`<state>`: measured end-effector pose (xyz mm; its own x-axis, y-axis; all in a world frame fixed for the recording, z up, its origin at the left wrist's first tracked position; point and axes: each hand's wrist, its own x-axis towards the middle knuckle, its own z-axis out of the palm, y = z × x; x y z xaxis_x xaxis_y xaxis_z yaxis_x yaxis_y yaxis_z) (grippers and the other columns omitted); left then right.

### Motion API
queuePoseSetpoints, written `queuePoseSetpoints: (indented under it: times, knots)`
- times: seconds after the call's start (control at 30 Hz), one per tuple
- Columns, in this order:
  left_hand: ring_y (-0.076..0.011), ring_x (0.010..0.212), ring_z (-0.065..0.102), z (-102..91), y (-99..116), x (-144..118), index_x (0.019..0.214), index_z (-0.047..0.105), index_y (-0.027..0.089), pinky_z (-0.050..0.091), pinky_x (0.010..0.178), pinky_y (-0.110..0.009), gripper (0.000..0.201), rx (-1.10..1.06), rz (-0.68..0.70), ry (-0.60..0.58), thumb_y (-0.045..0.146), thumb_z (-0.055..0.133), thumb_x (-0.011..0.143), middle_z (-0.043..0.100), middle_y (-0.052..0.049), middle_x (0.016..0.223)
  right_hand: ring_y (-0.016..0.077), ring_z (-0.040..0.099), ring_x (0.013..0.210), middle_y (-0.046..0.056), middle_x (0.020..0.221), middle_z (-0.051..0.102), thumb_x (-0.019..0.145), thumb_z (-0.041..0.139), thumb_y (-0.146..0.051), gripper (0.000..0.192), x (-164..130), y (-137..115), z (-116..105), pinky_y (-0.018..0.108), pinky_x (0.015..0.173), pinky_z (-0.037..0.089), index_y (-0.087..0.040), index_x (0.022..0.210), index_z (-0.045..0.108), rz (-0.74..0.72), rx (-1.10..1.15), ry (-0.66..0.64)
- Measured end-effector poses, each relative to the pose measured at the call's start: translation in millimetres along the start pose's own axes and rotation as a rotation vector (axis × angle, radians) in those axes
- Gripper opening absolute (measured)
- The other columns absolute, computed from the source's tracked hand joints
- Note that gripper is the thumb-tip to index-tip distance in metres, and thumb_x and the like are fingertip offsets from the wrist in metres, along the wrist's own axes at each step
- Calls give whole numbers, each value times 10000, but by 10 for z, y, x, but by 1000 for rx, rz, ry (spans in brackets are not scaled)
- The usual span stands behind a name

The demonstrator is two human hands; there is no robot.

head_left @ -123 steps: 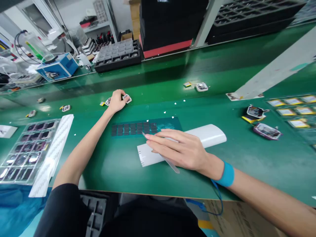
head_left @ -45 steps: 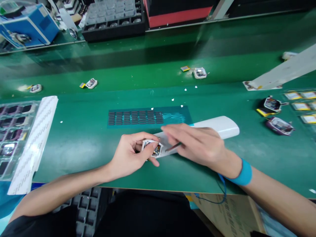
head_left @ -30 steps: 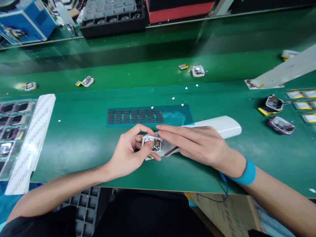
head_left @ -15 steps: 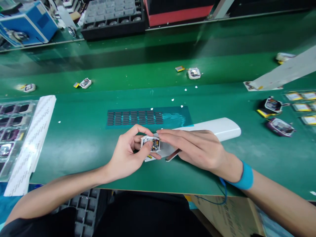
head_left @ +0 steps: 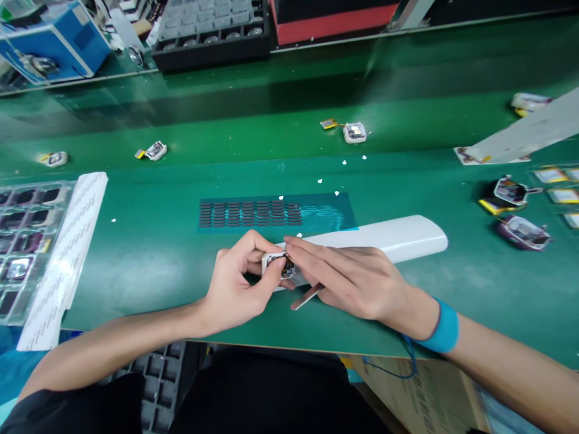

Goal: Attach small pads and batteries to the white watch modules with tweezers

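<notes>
At nine o'clock on the green bench (head_left: 149, 265) lies a clear tray of parts (head_left: 27, 241). Near centre, the left hand (head_left: 237, 289) pinches a small white open-cased module (head_left: 277, 265), still being worked on. At three o'clock from it the right hand (head_left: 357, 280) clasps tweezers (head_left: 306, 296), fingertips pressing into the module; unfinished modules (head_left: 511, 193) wait far right.
</notes>
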<state>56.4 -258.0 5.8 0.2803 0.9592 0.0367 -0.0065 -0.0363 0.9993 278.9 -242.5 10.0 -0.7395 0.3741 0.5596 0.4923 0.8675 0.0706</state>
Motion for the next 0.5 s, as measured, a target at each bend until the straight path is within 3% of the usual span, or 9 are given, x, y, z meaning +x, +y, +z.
queuePoseSetpoints:
  times: [0.1,0.2,0.37,0.43,0.5]
  knots:
    - [-176,616,793,-16,-5,2,893,566,204,640,568,-219,157,40,61,-9,256,692,971,774,-11,724,221,810,985,155,1254,769,982,532,-24,348,33,-16,-4,273,707,692,-104,1295,662,45,52,13]
    - [-165,561,774,-36,10,16,874,585,194,614,517,-198,173,39,91,-38,274,697,979,757,-14,685,173,804,920,74,1099,817,1046,517,-87,254,86,-28,19,244,748,660,-163,1196,707,228,359,49]
    - [-174,584,789,-48,38,6,907,582,185,627,532,-192,128,56,134,-83,197,697,962,779,-28,726,85,603,523,-18,712,733,1065,626,-276,148,163,-65,48,197,506,469,-170,1035,726,519,753,25]
    - [-181,616,802,-44,33,-1,941,575,185,641,569,-194,122,70,169,-97,155,692,952,791,-28,735,85,593,508,-24,666,711,1047,661,-325,194,189,-80,46,193,476,439,-172,934,699,636,912,-6]
    - [-183,651,812,-34,23,1,963,568,187,644,602,-194,137,90,218,-104,133,692,947,803,-33,744,112,677,589,3,727,753,1037,674,-366,231,213,-87,37,192,514,492,-176,905,674,726,1098,-25]
